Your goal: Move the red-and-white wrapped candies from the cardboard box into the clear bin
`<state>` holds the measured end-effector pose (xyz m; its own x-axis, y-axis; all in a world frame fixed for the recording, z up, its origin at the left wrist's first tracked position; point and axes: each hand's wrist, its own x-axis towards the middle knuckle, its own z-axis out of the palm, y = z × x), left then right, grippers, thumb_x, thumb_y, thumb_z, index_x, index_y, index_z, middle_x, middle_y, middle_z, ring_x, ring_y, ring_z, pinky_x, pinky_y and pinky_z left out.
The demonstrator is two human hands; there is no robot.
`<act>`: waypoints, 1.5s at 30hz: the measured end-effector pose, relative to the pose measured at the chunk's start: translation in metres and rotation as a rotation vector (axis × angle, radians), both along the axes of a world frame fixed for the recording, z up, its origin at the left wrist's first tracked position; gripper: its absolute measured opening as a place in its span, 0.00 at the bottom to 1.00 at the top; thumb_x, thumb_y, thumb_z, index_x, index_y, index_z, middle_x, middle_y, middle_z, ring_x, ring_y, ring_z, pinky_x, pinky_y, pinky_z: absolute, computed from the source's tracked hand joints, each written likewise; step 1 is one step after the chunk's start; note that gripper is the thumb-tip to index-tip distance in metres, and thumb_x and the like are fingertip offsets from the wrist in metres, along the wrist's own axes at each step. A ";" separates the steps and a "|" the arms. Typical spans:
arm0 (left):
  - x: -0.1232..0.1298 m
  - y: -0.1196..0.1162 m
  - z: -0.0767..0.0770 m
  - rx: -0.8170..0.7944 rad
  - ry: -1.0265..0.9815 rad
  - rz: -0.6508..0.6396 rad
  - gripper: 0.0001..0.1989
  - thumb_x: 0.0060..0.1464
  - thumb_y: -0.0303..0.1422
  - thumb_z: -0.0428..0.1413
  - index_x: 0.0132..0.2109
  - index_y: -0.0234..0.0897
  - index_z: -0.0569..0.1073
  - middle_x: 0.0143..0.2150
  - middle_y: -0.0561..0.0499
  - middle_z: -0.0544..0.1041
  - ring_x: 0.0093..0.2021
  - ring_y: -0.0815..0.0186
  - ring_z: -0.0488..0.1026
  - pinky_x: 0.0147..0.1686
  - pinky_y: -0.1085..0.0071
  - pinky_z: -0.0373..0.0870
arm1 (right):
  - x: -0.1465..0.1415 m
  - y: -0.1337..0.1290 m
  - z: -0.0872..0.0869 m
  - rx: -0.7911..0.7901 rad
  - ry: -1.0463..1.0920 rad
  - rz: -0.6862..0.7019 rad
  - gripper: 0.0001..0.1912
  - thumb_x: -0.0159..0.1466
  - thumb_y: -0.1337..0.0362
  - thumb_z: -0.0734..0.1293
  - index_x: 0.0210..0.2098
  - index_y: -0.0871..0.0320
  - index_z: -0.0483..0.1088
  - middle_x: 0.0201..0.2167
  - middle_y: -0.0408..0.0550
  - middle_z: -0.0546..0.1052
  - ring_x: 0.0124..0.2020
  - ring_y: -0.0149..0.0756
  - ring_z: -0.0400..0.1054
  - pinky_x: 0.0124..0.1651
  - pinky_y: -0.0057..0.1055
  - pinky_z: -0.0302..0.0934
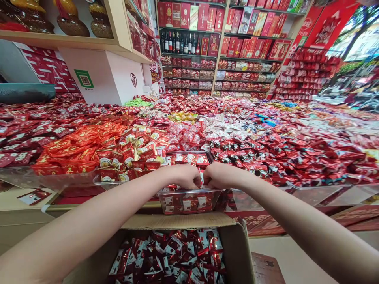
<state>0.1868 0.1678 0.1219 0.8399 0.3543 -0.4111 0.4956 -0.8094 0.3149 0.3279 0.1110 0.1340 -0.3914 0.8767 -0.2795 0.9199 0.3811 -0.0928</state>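
Both my hands are over a clear plastic bin (191, 192) lined with red-and-white wrapped candies (189, 158). My left hand (188, 177) is closed, its fingertips pointing down at a small red-and-white candy packet (201, 178). From the other side my right hand (217, 175) pinches at the same packet, knuckles close to the left hand. Its fingertips are partly hidden. Below the arms, an open cardboard box (237, 252) holds many loose red-and-white wrapped candies (171, 256).
Durian candies (130, 157) and orange-red packets (79, 146) fill bins to the left. Dark red packets (266, 157) heap up on the right. Shelves (217, 47) of boxes and bottles stand behind. A cabinet corner (124, 27) juts in at upper left.
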 end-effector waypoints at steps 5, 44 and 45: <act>-0.003 0.000 0.002 0.044 0.020 0.016 0.10 0.39 0.29 0.52 0.30 0.37 0.76 0.24 0.55 0.75 0.22 0.71 0.64 0.18 0.78 0.55 | 0.001 -0.001 0.001 -0.014 0.012 0.015 0.15 0.48 0.75 0.60 0.31 0.60 0.75 0.27 0.48 0.77 0.24 0.31 0.66 0.22 0.23 0.50; -0.018 0.004 0.011 0.155 -0.123 0.126 0.11 0.44 0.39 0.54 0.28 0.36 0.76 0.20 0.54 0.72 0.20 0.71 0.63 0.20 0.76 0.53 | 0.006 -0.003 0.005 0.013 0.061 -0.024 0.10 0.52 0.69 0.61 0.32 0.58 0.73 0.27 0.46 0.76 0.26 0.32 0.67 0.25 0.24 0.53; -0.027 0.004 0.016 0.167 -0.155 0.156 0.12 0.46 0.39 0.53 0.31 0.36 0.76 0.23 0.54 0.74 0.22 0.70 0.64 0.22 0.76 0.55 | 0.008 -0.007 0.007 0.063 0.082 -0.035 0.11 0.54 0.68 0.61 0.33 0.58 0.73 0.27 0.47 0.76 0.27 0.32 0.67 0.26 0.25 0.54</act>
